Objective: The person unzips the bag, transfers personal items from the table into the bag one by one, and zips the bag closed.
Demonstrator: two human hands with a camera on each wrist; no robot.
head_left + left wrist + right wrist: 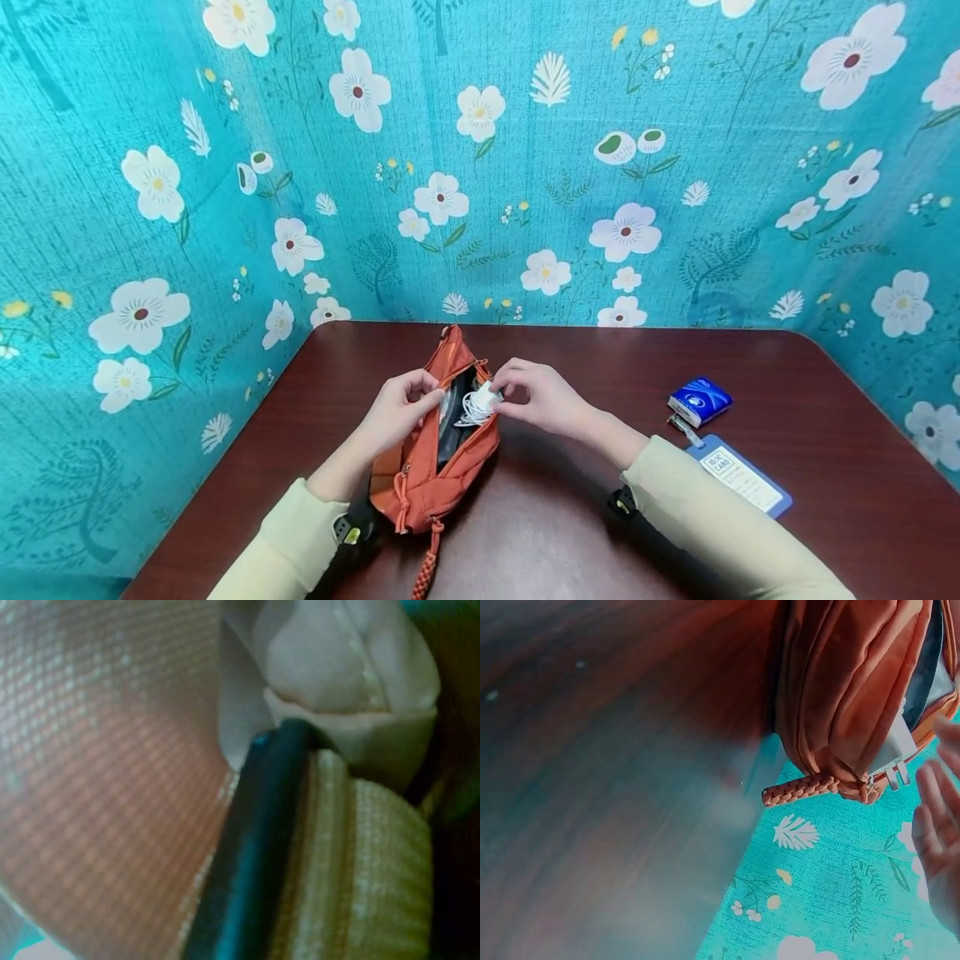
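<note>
Orange-red fabric makes up the bag (467, 475) lying on the dark reddish-brown table (570, 533), its long opening unzipped and facing up between the two hands. The person's left hand (397, 408) pinches the bag's left edge at the opening, thumb and fingers on the cloth. The right hand (543, 396) grips a white charger (486, 395) between thumb and fingertips, at the right side of the opening; its white cable (474, 410) lies looped in the mouth of the bag, over the dark inside. In the right wrist view the charger's two metal prongs point out past the bag's edge, towards the fingers. A braided cord (426, 575) hangs from the bag's near end.

To the right, well apart from the bag, lie a blue tissue pack (701, 402) and, just nearer, a blue card holder (780, 502). A turquoise flowered cloth (517, 192) hangs behind the table.
</note>
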